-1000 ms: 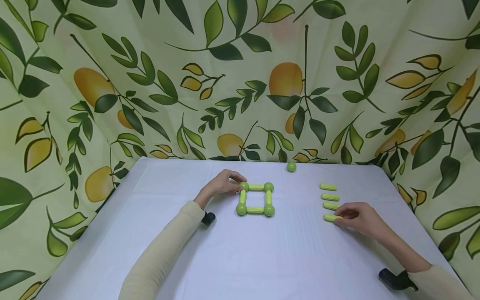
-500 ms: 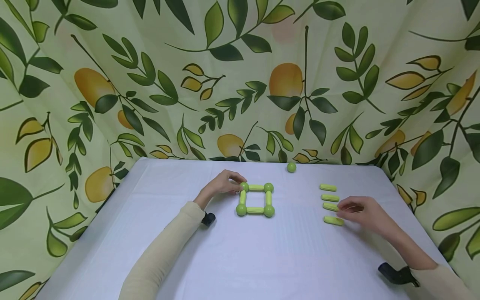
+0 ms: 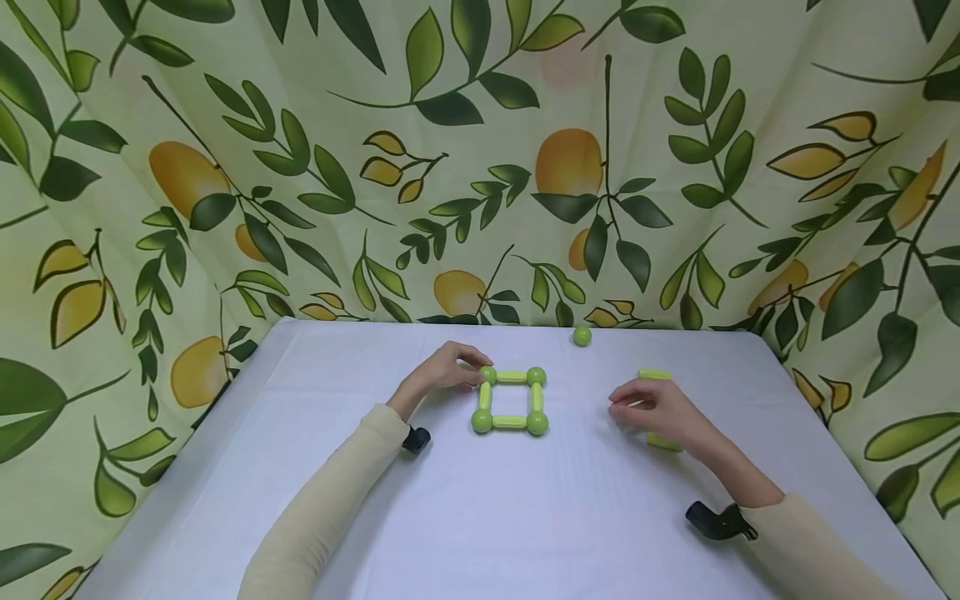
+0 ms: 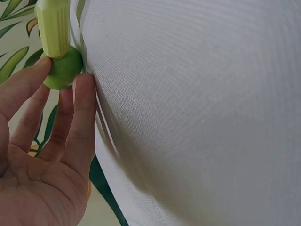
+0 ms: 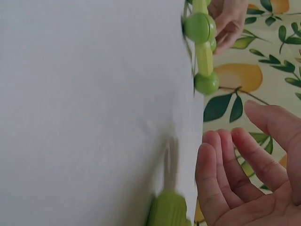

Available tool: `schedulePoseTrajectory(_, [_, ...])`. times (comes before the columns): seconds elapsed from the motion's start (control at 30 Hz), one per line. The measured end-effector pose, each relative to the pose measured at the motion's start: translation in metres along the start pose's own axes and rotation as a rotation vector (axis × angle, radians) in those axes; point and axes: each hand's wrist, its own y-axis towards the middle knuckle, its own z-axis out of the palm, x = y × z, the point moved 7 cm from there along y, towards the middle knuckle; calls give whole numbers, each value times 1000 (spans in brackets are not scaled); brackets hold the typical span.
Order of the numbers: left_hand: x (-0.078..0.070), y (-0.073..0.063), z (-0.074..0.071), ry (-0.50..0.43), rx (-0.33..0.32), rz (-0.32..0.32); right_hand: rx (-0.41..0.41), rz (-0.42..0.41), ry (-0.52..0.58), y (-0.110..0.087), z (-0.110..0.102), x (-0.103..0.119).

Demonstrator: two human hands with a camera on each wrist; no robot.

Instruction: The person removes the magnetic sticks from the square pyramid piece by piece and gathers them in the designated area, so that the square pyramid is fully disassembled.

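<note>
Our right hand (image 3: 663,408) now sits further toward nine o'clock than in the earlier frame, its fingertips past the left ends of the sticks; our left hand (image 3: 450,367) keeps its place. Twelve o'clock means away from us.

At the left, our thumb and finger pinch the corner ball (image 3: 489,374) at the square's ten o'clock. The square (image 3: 510,422) lies on the table (image 3: 465,508), reaching from those fingertips toward four o'clock.

Next, the loose ball (image 3: 582,336) rests near the far edge, at eleven o'clock from our right fingertips. That hand is the nearer to it.

Our right fingers bend loosely, thumb apart, holding nothing. We judge the coming move turns on this: the square lies at nine o'clock from them, apart, with white cloth between. The far stick (image 3: 655,374) lies at two o'clock, the near stick (image 3: 663,442) at four, long axes roughly nine-to-three; our hand hides whatever is between.

Room spreads widest toward six o'clock; the right edge runs beyond the sticks at three.
</note>
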Motion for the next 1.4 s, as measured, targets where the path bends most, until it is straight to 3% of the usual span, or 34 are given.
schedulePoseTrajectory(0.37, [0,-1,0,-24,10,-7,118,85,262,34,44,7])
schedulePoseTrajectory(0.67, [2,-3,1,-37,4,-20,180,115,322,53,72,10])
schedulePoseTrajectory(1.07, [-1,-1,3,-19,7,-46,122,186,292,65,84,17])
schedulePoseTrajectory(1.27, [-16,9,9,49,18,61,87,226,248,68,86,16])
schedulePoseTrajectory(1.4, [-30,19,23,84,75,153,73,216,256,68,88,16])
